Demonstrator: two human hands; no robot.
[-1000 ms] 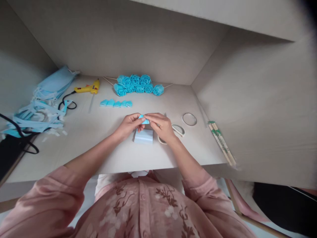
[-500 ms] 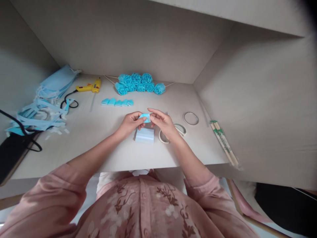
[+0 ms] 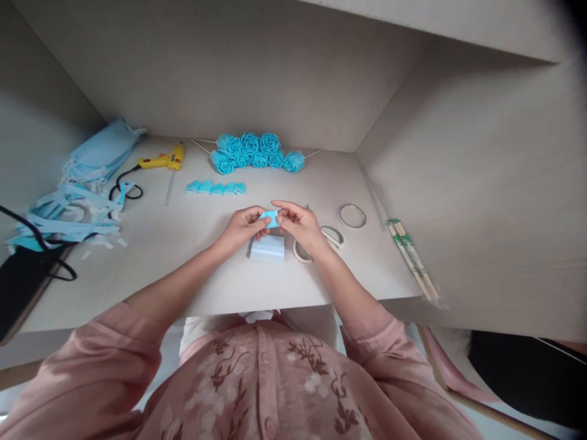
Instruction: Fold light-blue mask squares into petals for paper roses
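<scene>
My left hand (image 3: 242, 227) pinches a small folded piece of blue mask fabric (image 3: 272, 216) between thumb and fingers. At its right end, my right hand (image 3: 301, 228) closes thumb and fingers on the same piece, with the index finger stretched out above. A stack of pale blue cut squares (image 3: 266, 249) lies just below the hands. Scissors (image 3: 337, 237) with cream handles are partly hidden under my right hand. Beyond my left hand lies a row of folded blue petals (image 3: 215, 188).
Blue fabric roses (image 3: 259, 160) on sticks lie at the back. A yellow glue gun (image 3: 161, 161), whole face masks (image 3: 103, 150) and cut strips (image 3: 68, 214) are on the left. A roll of tape (image 3: 352, 216) and packaged wooden sticks (image 3: 413, 258) lie right.
The right thumb and fingers have shifted slightly on the fabric piece, whose blue face now shows flatter. The whole view has moved a little; the other things lie as before.
</scene>
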